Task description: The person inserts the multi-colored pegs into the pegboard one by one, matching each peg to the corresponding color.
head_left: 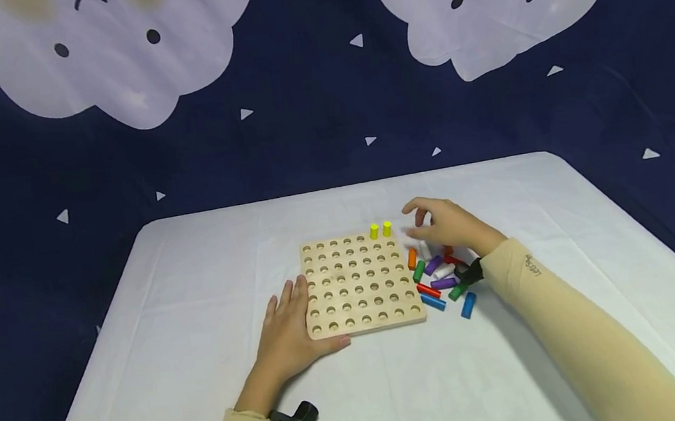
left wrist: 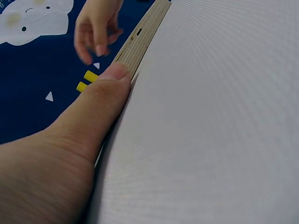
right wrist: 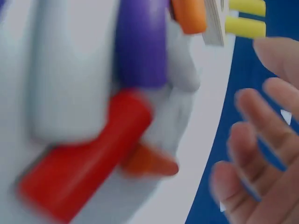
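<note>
A wooden pegboard (head_left: 348, 283) with rows of round holes lies flat on the table. Two yellow pegs (head_left: 381, 230) stand upright side by side in holes near its far right corner. My left hand (head_left: 286, 333) rests against the board's near left corner, fingers straight along the left side and thumb on the front edge. Over the table just right of the yellow pegs, my right hand (head_left: 449, 225) hovers with fingers spread and nothing between them. Beneath its wrist are loose pegs, including an orange peg (head_left: 412, 258), a red peg (right wrist: 88, 158) and a purple peg (right wrist: 142, 42).
Loose green, white and blue pegs lie in the same pile along the board's right side, a blue peg (head_left: 468, 305) nearest the front. A white cloth covers the table (head_left: 196, 291). Behind it hangs a dark blue curtain (head_left: 317, 150) with clouds and triangles.
</note>
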